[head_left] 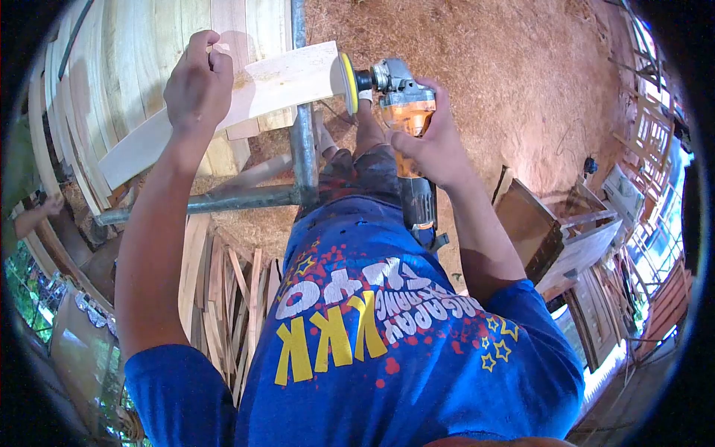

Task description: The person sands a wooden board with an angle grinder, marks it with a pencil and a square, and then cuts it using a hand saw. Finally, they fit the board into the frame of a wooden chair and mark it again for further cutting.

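Observation:
My right hand (436,141) is wrapped around the orange and grey body of an angle grinder (412,119), which has a yellow-backed sanding disc (348,83) on its head. The disc stands edge-on to me, right at the end of a pale, slightly curved wooden board (287,78). My left hand (197,89) is closed over the middle of this board, its fingers curled at the far edge. The board slants across a stack of planks, its other end lying low on the left.
Light planks (134,59) lie side by side on a metal pipe frame (304,149). Thin wood offcuts (231,290) lean below it. Sawdust covers the ground (484,67). Wooden box-like pieces (547,231) stand at right. Another person's arm (37,212) shows at far left.

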`<state>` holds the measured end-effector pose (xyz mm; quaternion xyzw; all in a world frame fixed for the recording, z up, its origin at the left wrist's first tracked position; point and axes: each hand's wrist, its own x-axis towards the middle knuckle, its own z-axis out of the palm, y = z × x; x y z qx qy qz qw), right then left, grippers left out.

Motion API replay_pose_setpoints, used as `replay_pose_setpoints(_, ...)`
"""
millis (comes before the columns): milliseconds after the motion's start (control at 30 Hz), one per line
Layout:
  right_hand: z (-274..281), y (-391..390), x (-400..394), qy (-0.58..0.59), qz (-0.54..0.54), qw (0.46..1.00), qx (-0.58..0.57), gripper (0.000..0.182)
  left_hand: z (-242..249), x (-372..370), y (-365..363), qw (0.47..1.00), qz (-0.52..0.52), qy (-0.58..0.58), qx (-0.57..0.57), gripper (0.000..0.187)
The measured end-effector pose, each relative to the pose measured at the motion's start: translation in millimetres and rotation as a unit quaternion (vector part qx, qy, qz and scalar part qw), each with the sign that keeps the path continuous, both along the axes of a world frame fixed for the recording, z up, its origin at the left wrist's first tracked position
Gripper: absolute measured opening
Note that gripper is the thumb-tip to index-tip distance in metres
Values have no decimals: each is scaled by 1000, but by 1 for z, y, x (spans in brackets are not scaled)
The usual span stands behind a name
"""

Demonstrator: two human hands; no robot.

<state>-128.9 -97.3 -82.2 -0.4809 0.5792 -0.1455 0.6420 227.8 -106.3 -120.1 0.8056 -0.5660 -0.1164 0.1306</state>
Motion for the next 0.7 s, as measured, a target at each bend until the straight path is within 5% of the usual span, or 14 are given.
replay_pose_setpoints(700,-12,3,1,-27,-17,1000,-1,90,4,-1,8,999,4,-18,29,29)
